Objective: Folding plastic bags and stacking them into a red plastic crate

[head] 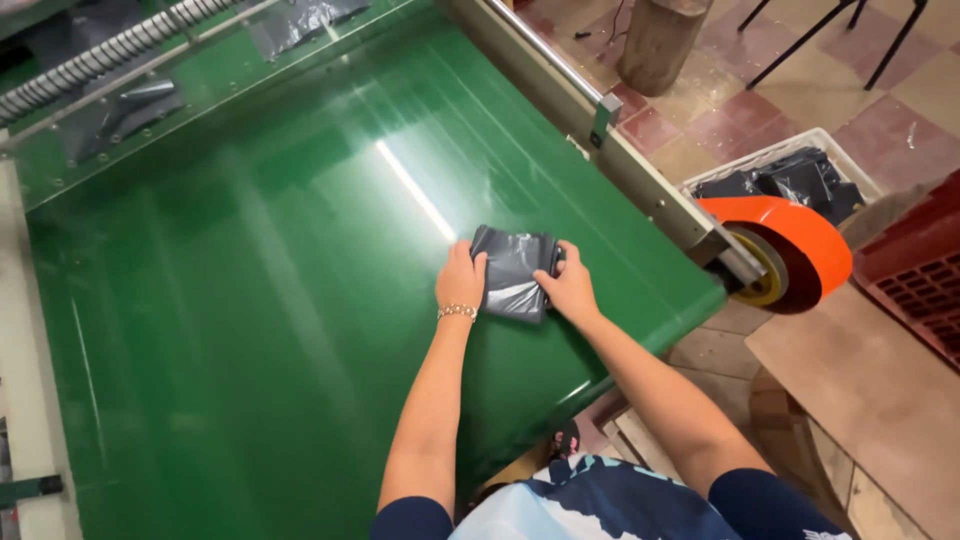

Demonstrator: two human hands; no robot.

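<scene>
Head view, single moment. A folded dark grey plastic bag [514, 272] is seen lying flat on the green counter [250, 330], close to its right-hand edge and just inboard of the metal side rail [620, 150].

Position relative to the fingers: the bag is bracketed between both hands. The left hand [460, 280] is laid against the bag's left edge, its fingers [478, 265] curled onto the plastic. The right hand [570, 288] is pressed on the bag's right edge, its fingers [556, 262] bent over the upper right corner. Neither hand is closed around the bag; the fingers of both are held loosely together and resting on its surface, with the bag pinned to the counter rather than lifted. A beaded bracelet [457, 312] is noted on the left wrist.

Appearance of the bag: roughly rectangular, folded into a compact packet, glossy, with soft creases and a pale sheen across its lower half. The upper edge is slightly rumpled.

Surroundings: an orange-rimmed wheel [790, 250] is mounted at the counter's right end. Beyond it, a white crate [850, 165] holding more dark grey bags is set on the tiled floor [900, 120].
</scene>
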